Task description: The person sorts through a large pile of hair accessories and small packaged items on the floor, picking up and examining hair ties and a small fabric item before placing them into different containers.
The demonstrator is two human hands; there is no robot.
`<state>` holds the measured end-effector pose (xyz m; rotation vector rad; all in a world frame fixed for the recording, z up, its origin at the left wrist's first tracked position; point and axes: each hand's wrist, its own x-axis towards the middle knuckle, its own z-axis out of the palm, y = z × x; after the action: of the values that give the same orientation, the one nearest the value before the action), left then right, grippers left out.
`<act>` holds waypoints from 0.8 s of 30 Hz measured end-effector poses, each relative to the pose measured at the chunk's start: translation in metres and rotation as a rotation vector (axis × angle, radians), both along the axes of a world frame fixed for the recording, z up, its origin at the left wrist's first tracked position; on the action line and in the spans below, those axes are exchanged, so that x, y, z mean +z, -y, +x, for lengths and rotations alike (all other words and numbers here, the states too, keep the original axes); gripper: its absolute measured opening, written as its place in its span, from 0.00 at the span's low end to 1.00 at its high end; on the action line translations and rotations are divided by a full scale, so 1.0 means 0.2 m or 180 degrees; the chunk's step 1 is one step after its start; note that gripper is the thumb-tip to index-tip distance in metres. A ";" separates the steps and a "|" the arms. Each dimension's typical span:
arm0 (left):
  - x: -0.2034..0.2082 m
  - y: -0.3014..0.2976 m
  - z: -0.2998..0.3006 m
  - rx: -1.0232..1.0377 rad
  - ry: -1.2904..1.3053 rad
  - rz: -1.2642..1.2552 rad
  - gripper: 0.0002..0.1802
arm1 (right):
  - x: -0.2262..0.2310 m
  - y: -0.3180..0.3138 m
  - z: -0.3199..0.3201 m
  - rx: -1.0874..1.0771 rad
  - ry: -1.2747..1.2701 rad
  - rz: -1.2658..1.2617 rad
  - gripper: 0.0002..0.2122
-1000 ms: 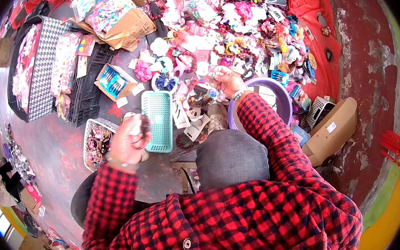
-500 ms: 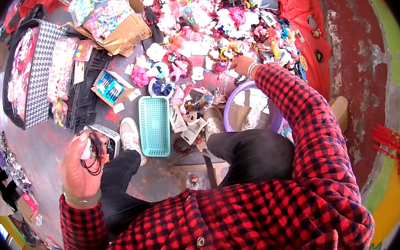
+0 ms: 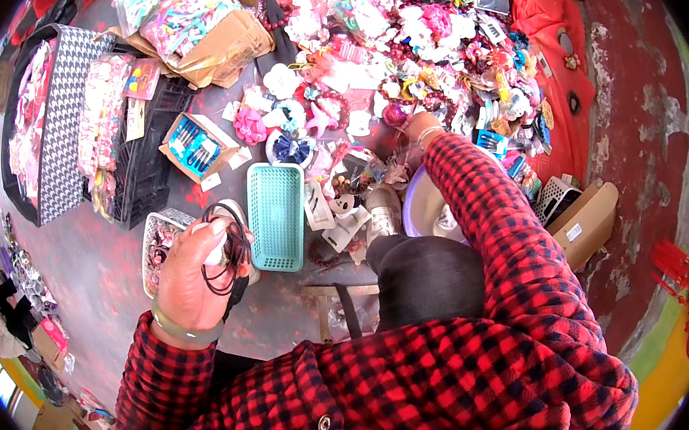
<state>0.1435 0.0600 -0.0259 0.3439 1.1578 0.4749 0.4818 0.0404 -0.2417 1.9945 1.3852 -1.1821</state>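
Note:
My left hand (image 3: 182, 293) is closed around several thin dark elastic hair ties (image 3: 238, 250), whose loops hang out past the fingers. A small white piece (image 3: 217, 250) shows in the same grip. This hand is between a white basket of small accessories (image 3: 150, 263) and a turquoise plastic basket (image 3: 256, 223). My right hand (image 3: 417, 129) reaches to the near edge of a heap of hair accessories (image 3: 428, 49), its fingers closed together beside a deep pink round ornament (image 3: 395, 114). What those fingers pinch is hidden.
A purple-rimmed round basin (image 3: 415, 212) lies under my right forearm. Beyond the turquoise basket are a box of blue-carded items (image 3: 199, 150) and a navy bow (image 3: 292, 149). A black crate (image 3: 149, 163) and a houndstooth box (image 3: 70, 117) stand left; an open carton (image 3: 590, 224) sits right.
My left hand has moved right, toward the turquoise basket, still holding the hair ties. My right hand has shifted slightly left and nearer, beside the pink ornament. The view has shifted a little.

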 end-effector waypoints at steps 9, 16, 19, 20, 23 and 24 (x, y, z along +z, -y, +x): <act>0.01 0.04 -0.04 -0.0109 0.0130 -0.0047 0.10 | -0.46 0.21 0.38 0.0904 -0.2505 0.1610 0.05; 0.01 0.05 -0.04 -0.0154 0.0141 0.0014 0.10 | -0.41 0.17 -0.02 -0.3278 -0.3200 0.0095 0.06; 0.00 0.06 -0.04 -0.0217 0.0050 -0.0018 0.10 | -0.31 0.13 -0.42 -0.2834 -0.2950 -0.0014 0.09; 0.00 0.05 -0.04 -0.0227 0.0039 -0.0034 0.10 | -0.37 0.14 -0.53 -0.2611 -0.3164 -0.0184 0.10; -0.01 0.05 -0.04 -0.0226 0.0060 -0.0055 0.09 | -0.19 0.13 -0.73 -0.2291 -0.3818 -0.0533 0.10; -0.01 0.05 -0.05 -0.0241 0.0094 -0.0044 0.09 | -0.19 0.12 -0.71 -0.1940 -0.3548 -0.0231 0.10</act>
<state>0.1332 0.0503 -0.0281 0.3663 1.1148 0.4043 0.3402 0.0171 -0.2789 1.7559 1.0587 -2.8455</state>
